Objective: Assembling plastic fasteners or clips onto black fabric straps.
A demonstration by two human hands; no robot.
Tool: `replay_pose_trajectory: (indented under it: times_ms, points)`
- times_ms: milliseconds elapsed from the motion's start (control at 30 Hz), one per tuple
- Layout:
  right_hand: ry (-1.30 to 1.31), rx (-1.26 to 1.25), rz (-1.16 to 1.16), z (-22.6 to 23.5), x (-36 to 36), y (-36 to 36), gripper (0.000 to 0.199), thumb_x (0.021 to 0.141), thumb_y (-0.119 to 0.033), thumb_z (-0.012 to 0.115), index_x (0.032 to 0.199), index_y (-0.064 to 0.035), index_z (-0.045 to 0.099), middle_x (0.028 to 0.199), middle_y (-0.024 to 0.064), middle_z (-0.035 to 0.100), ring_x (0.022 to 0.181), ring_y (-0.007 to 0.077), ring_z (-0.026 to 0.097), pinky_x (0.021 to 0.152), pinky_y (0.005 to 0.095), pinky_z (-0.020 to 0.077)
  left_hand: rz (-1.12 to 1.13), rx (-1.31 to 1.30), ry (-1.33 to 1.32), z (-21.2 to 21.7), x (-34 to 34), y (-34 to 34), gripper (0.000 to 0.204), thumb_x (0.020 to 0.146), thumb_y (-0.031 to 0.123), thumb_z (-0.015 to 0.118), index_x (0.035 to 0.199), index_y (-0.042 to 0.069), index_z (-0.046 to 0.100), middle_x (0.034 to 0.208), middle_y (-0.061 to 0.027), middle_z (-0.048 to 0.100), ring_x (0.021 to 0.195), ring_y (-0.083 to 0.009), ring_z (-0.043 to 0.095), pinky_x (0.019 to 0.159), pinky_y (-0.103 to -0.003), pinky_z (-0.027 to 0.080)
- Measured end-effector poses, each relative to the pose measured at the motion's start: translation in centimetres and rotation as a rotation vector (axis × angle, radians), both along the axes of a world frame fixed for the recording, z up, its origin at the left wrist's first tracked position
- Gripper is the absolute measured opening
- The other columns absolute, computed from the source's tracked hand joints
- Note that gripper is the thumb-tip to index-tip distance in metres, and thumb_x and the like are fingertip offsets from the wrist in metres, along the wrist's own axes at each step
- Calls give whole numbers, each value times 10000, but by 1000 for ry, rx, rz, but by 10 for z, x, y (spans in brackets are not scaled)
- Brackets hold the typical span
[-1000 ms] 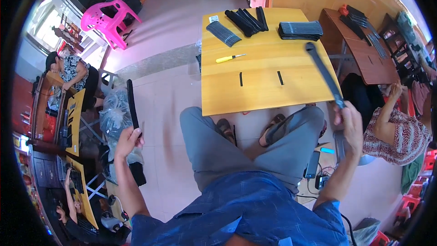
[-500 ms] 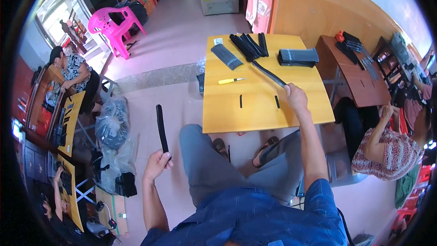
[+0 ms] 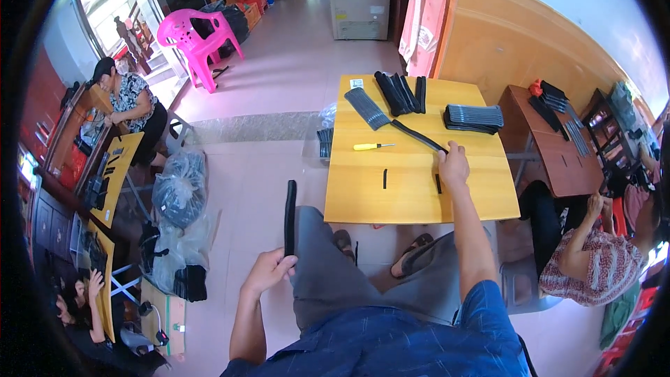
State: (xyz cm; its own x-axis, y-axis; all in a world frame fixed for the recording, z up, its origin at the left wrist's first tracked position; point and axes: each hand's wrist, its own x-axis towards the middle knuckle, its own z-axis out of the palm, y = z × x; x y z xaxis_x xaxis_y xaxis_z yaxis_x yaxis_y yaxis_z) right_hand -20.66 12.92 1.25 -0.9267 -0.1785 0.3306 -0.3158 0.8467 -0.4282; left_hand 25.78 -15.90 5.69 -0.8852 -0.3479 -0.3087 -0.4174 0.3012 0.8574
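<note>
Long black strip (image 3: 419,135) slants over the yellow-topped table (image 3: 412,202), its far end near the grey ribbed piece (image 3: 366,109); whether its whole length touches the surface, cannot tell. Right hand (image 3: 454,165) at its near end, fingers drawn in and pinching it, back of the hand upward.

Second black strip (image 3: 290,216) off the table, near its left front corner, standing nearly upright in view. Left hand (image 3: 271,270) closed around the lower end, thumb along it, above the floor beside the person's left leg.

On the table: yellow-handled screwdriver (image 3: 366,146), shaft pointing right, left of the long strip. Two short black bars (image 3: 384,179) nearer the front edge, the right one just beside the right wrist. Toward the back, black bundle (image 3: 396,94), with a narrow black piece (image 3: 421,94) beside it. Back right, dark ribbed stack (image 3: 473,118).

Farther out: brown table (image 3: 569,160) on the right, seated person in a patterned top (image 3: 593,265) near it. Left side, clear plastic bags (image 3: 180,192) on the floor; pink chair (image 3: 199,42) beyond.
</note>
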Motion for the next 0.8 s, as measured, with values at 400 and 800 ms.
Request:
replay_pose_trajectory:
  times_ms: [400, 800]
  points:
    - [59, -129, 404, 10, 31, -34, 263, 890, -195, 694, 1125, -77, 677, 1043, 151, 717, 1005, 359, 685, 879, 469, 553, -216, -144, 11, 2, -85, 46, 365, 1039, 365, 606, 914, 27, 664, 744, -100, 721, 669, -232, 712, 629, -357, 548]
    - [-382, -229, 422, 5, -19, -123, 438, 940, -317, 667, 1306, -84, 614, 1077, 167, 745, 1029, 342, 712, 926, 432, 547, -218, 207, 4, -40, -99, 70, 398, 1049, 352, 593, 843, 13, 625, 718, -61, 685, 618, -145, 666, 610, -307, 538]
